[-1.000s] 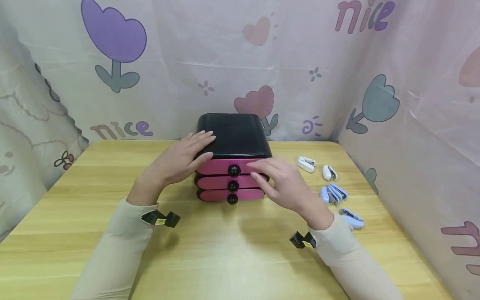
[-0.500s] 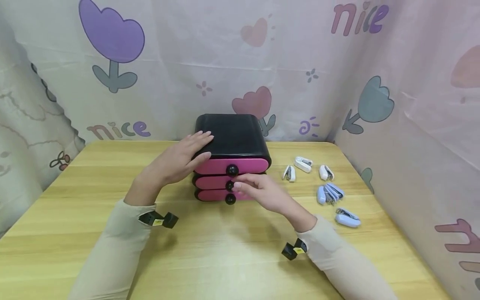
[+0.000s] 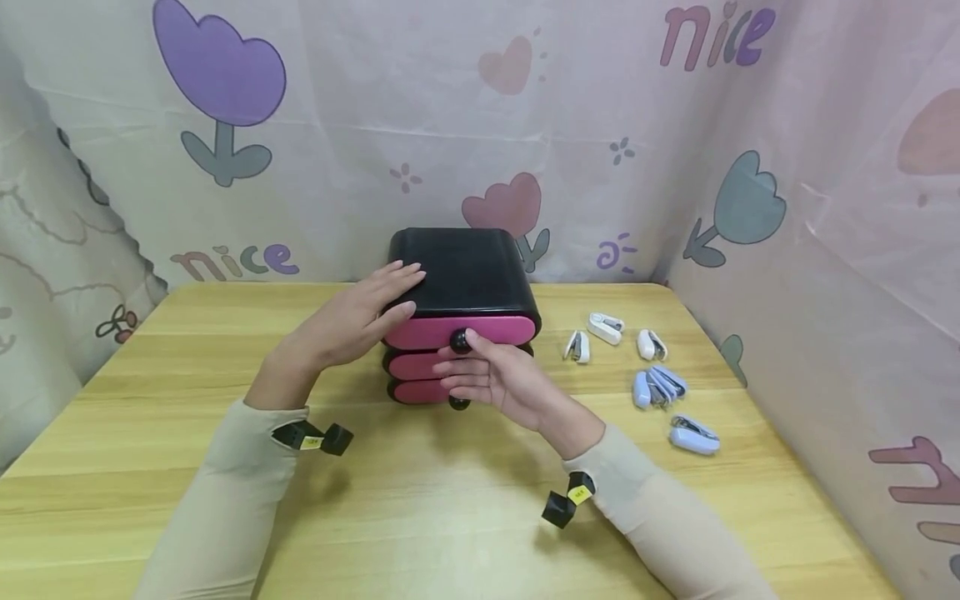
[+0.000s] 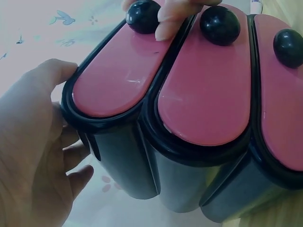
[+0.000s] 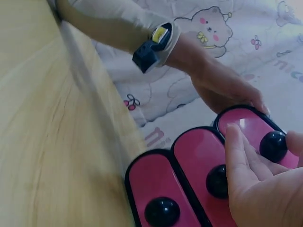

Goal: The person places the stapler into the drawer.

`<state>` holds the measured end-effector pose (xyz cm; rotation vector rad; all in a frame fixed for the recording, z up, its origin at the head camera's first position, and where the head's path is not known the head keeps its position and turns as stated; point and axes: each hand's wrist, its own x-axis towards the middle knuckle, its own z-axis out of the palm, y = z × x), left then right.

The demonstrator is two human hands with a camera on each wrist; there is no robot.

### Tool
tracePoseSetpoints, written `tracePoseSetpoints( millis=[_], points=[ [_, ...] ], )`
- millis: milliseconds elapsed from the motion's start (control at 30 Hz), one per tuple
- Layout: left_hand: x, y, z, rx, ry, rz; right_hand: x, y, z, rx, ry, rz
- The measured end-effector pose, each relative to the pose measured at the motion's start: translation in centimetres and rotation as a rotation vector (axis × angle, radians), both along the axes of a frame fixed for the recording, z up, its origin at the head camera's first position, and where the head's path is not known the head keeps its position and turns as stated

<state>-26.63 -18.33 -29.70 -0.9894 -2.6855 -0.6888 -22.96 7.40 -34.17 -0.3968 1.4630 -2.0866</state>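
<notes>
A black mini drawer cabinet [image 3: 468, 271] with three pink drawer fronts stands at the back middle of the table, its drawers closed. My left hand [image 3: 348, 329] lies with extended fingers over its top left corner, the thumb at the front edge. At the top drawer [image 3: 412, 335], my right hand [image 3: 510, 379] pinches the round black knob [image 5: 273, 146], thumb on one side and fingers on the other. Those fingers stretch in front of the middle drawer and hide its knob in the head view; the left wrist view shows that knob [image 4: 220, 25] untouched.
Right of the cabinet lie small white staplers [image 3: 606, 327] and a cluster of light blue ones [image 3: 660, 387]. Another blue stapler [image 3: 694, 435] lies nearer the front. A printed curtain [image 3: 352, 108] hangs behind and beside the wooden table [image 3: 420, 517].
My right hand has moved left from the cabinet's right side, passing the middle knob, then turned and risen to the top knob. The left hand has stayed on the cabinet.
</notes>
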Motion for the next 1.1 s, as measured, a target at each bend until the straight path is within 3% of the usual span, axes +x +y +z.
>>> tracePoseSetpoints(
  millis=[267, 433, 1100],
  points=[
    [0.1, 0.0, 0.5, 0.017, -0.063, 0.003, 0.9, 0.1, 0.2, -0.035, -0.047, -0.017],
    [0.0, -0.1, 0.6, 0.014, -0.054, -0.005, 2.1, 0.3, 0.2, -0.038, -0.053, 0.011],
    [-1.4, -0.3, 2.5, -0.166, -0.058, -0.057, 6.8, 1.4, 0.3, -0.019, -0.082, 0.09]
  ],
)
